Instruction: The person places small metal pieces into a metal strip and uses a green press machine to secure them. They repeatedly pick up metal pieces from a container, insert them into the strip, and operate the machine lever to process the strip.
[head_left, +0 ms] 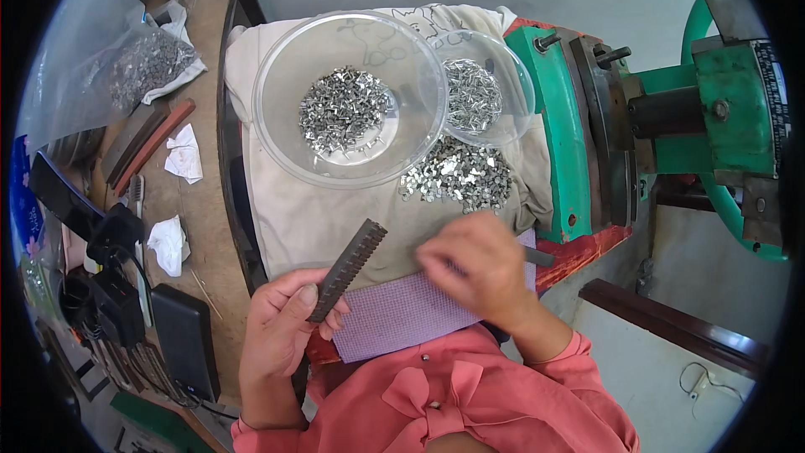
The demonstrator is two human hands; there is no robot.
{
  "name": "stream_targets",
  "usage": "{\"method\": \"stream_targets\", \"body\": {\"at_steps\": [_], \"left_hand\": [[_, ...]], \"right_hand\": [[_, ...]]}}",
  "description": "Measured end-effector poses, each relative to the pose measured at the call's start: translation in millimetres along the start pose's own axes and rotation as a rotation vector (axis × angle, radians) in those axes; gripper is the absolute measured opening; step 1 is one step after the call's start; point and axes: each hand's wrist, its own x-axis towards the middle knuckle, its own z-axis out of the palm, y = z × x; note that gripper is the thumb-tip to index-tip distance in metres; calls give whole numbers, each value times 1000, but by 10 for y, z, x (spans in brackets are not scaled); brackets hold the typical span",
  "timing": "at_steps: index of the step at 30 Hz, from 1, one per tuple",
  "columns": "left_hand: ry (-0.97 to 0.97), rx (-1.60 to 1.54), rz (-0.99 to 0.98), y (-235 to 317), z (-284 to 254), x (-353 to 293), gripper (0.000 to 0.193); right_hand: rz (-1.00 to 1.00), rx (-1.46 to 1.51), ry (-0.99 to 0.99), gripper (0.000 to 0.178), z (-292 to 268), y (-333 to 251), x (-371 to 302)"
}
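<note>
My left hand (289,315) grips a dark metal bar (348,270) with a row of notches along one edge, tilted up and to the right, the thumb on its lower end. Over the purple woven mat (402,315), my right hand (480,264) is closed with curled, slightly blurred fingers. What they hold, if anything, cannot be made out. A dark flat strip (539,258) shows just right of that hand; I cannot tell whether the hand touches it. Ahead lies a loose pile of small shiny metal pieces (461,178).
A large clear tub (267,122) and a smaller clear bowl (521,88) hold small metal parts on a beige cloth (285,218). At right stands a green machine (563,143) with a handwheel (708,13). The left bench carries a black phone-like slab (184,340), tissues (170,245) and a bag of parts (151,63).
</note>
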Motion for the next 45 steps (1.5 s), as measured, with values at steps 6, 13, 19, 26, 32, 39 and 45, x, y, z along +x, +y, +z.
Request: {"method": "stream_targets", "body": {"at_steps": [6, 13, 19, 26, 32, 39, 45], "left_hand": [[-69, 88, -210, -62, 212, 76, 36], [-160, 270, -358, -108, 449, 240, 32], [-260, 457, -370, -150, 509, 383, 28], [61, 1492, 436, 21, 703, 450, 26], [-32, 1698, 855, -114, 675, 807, 55], [-112, 1657, 795, -205, 632, 567, 42], [66, 1439, 757, -148, 538, 450, 28]], "right_hand": [[60, -275, 261, 17, -524, 408, 412], [-141, 110, -148, 34, -463, 109, 172], [-180, 82, -252, 46, -211, 133, -339], [-116, -34, -247, 41, -322, 188, -428], [-33, 42, -287, 35, -401, 204, -230], [1, -214, -95, 35, -116, 217, 6], [-6, -165, -87, 25, -237, 284, -67]]}}
